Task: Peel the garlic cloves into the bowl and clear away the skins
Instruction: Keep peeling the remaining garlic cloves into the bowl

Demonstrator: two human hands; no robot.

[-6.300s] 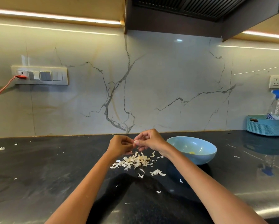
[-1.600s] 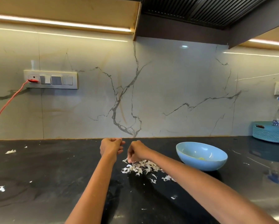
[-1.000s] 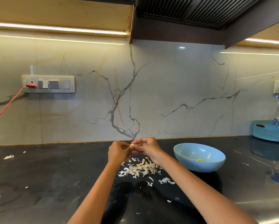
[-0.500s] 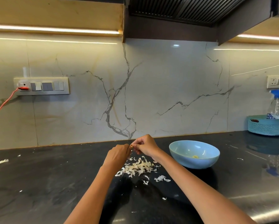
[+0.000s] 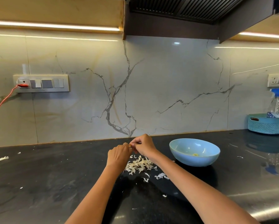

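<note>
Your 2 hands meet over the skins pile.
Left hand & right hand pinch what looks like 1 clove; 1 bowl just right, 1 basket far right.

I see a dark, glossy table. On it lies a pile of garlic skins with loose flakes scattered around; a pale blue bowl stands just right of the pile. A teal basket sits at the far right, by the wall.
</note>
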